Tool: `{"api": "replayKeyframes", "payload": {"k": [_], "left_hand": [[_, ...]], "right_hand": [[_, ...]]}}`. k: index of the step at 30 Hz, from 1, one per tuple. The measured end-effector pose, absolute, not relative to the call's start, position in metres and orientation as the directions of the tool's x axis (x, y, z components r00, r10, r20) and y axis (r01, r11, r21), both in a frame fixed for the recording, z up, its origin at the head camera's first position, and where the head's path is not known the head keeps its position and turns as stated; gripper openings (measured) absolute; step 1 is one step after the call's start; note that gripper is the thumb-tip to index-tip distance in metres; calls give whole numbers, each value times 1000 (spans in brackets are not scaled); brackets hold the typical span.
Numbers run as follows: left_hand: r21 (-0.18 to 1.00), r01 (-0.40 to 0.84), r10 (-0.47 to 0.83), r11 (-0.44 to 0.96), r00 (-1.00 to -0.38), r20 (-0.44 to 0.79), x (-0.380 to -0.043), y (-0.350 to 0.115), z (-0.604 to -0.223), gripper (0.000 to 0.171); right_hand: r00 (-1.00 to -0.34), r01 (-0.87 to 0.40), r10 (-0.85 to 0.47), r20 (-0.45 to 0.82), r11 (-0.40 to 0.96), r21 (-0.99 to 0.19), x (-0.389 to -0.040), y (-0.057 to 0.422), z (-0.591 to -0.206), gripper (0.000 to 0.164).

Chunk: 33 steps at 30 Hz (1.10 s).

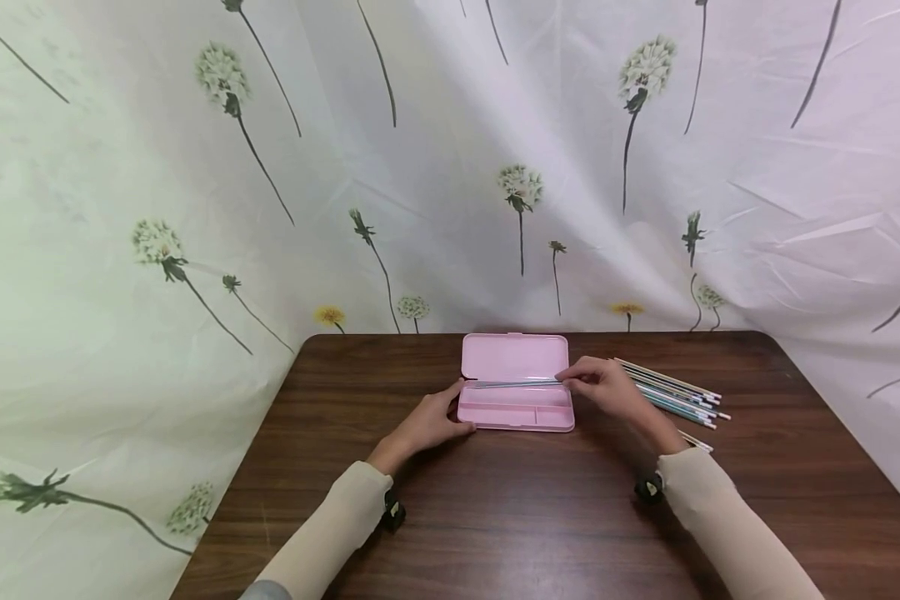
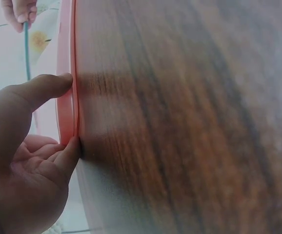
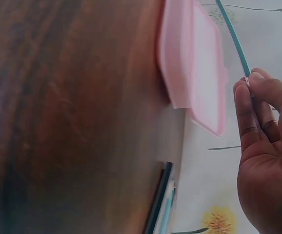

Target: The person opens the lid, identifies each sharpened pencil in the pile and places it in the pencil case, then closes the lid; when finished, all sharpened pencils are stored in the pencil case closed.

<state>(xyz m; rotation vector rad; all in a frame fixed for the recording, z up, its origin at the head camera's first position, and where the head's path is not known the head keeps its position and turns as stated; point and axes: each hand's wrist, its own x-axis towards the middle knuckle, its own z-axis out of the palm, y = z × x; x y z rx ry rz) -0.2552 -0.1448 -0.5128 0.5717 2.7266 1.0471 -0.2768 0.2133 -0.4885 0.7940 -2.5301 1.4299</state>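
Pinching slim teal pencil [image 3: 234, 39]: right hand [image 1: 603, 387]. Gripping smooth pink case [image 1: 515, 358] at nine o'clock: left hand [image 1: 429, 423]. Rectangular compartments [image 1: 498, 415] show only in head view.

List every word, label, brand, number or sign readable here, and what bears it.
No readable text in any view.
Pink rectangular pencil case: no lettering visible.
Slim teal held pencil, loose white-ended pencils: any print too small or blurred.
Black wrist-worn devices: pale marks, unreadable.
Dandelion-printed white cloth: no words visible.
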Motion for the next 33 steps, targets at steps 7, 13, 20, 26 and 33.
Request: {"api": "replayKeyframes", "payload": {"k": [7,13,20,26,33], "left_hand": [[679,282,404,678,-915,-23,-253,-144,-511,91],[679,290,407,674,-913,-14,-253,-145,-511,90],[672,293,411,680,-912,-18,-254,-144,-511,90],[671,291,408,681,-913,-18,-253,-144,-510,90],[681,301,415,668,-910,-5,-252,-143,-509,90]], "right_hand": [[-836,-516,-431,339,409,-753,-282,211,-505,17],[-829,-539,-457,323,495,-682,-285,206,-513,19],[-789,-607,-540,291,618,-499,-284,194,-510,17],[-778,-623,-572,258,652,-433,-284,188,-508,17],[-787,-611,-566,245,661,-435,-285,188,-509,18]]}}
